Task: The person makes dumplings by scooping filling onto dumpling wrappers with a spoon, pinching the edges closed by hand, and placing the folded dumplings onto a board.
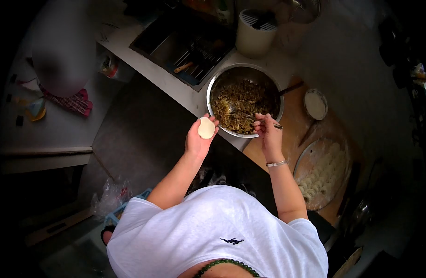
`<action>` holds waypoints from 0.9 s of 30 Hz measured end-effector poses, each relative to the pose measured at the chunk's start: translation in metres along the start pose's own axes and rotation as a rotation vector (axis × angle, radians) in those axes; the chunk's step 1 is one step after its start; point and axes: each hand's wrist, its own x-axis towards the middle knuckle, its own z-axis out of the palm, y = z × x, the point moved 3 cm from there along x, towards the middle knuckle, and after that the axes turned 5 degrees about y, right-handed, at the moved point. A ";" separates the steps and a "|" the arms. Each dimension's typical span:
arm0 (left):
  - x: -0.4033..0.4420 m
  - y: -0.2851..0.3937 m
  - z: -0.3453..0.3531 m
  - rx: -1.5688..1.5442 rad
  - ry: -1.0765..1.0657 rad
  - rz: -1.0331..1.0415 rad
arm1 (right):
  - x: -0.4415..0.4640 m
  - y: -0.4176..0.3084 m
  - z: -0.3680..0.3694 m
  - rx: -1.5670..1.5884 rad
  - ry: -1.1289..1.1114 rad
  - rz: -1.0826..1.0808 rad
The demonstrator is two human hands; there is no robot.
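Note:
A round, pale dumpling wrapper (206, 128) lies flat on the fingers of my left hand (199, 138), which is palm up beside the rim of a large metal bowl (210, 95). Chopped brown-green filling (244, 99) covers the bottom of this bowl. Over its near right edge, my right hand (268, 134) is closed around a thin spoon (278, 126), whose handle end pokes out past the fingers. The shiny spoon head appears to rest in the filling. A second, dark handle (291, 88) leans over the bowl's right rim.
Right of the bowl, a wooden board (289, 118) carries a small bowl of white powder (316, 104) and a round floured tray (301, 160) with rows of dumplings (322, 178). A sink (162, 44) and a white container (254, 39) stand behind. Plastic bags (112, 199) lie low at left.

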 end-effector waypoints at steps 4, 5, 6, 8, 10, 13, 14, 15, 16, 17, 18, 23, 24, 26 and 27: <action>0.028 -0.001 0.043 -0.222 -0.165 -0.051 | -0.013 -0.032 0.004 -0.009 0.001 -0.163; 0.035 -0.005 0.051 -0.235 -0.164 -0.072 | -0.016 -0.038 0.005 -0.026 -0.005 -0.217; 0.038 -0.008 0.064 -0.248 -0.165 -0.095 | -0.018 -0.040 0.004 -0.026 -0.003 -0.235; 0.041 -0.014 0.086 -0.251 -0.155 -0.096 | -0.024 -0.048 0.007 -0.170 -0.091 -0.542; 0.046 -0.021 0.099 -0.280 -0.180 -0.117 | -0.033 -0.055 0.010 -0.399 -0.127 -0.779; 0.052 -0.029 0.111 -0.268 -0.229 -0.167 | -0.050 -0.062 0.015 -0.872 -0.197 -1.084; 0.052 -0.032 0.113 -0.258 -0.238 -0.196 | -0.049 -0.057 0.013 -0.923 -0.258 -1.191; 0.050 -0.033 0.116 -0.236 -0.197 -0.182 | -0.053 -0.059 0.013 -1.017 -0.302 -1.254; 0.049 -0.033 0.119 -0.235 -0.201 -0.181 | -0.056 -0.061 0.014 -1.112 -0.347 -1.314; 0.049 -0.033 0.120 -0.227 -0.192 -0.182 | -0.056 -0.061 0.012 -1.112 -0.344 -1.317; 0.048 -0.033 0.120 -0.218 -0.182 -0.182 | -0.056 -0.057 0.010 -1.173 -0.384 -1.372; 0.053 -0.032 0.122 -0.225 -0.211 -0.203 | -0.051 -0.045 0.000 -1.302 -0.451 -1.481; 0.053 -0.031 0.122 -0.226 -0.212 -0.203 | -0.052 -0.047 -0.002 -1.293 -0.439 -1.477; 0.051 -0.030 0.123 -0.243 -0.280 -0.226 | -0.056 -0.051 -0.004 -1.284 -0.429 -1.473; 0.053 -0.030 0.119 -0.244 -0.280 -0.225 | -0.058 -0.059 -0.007 -1.148 -0.360 -1.379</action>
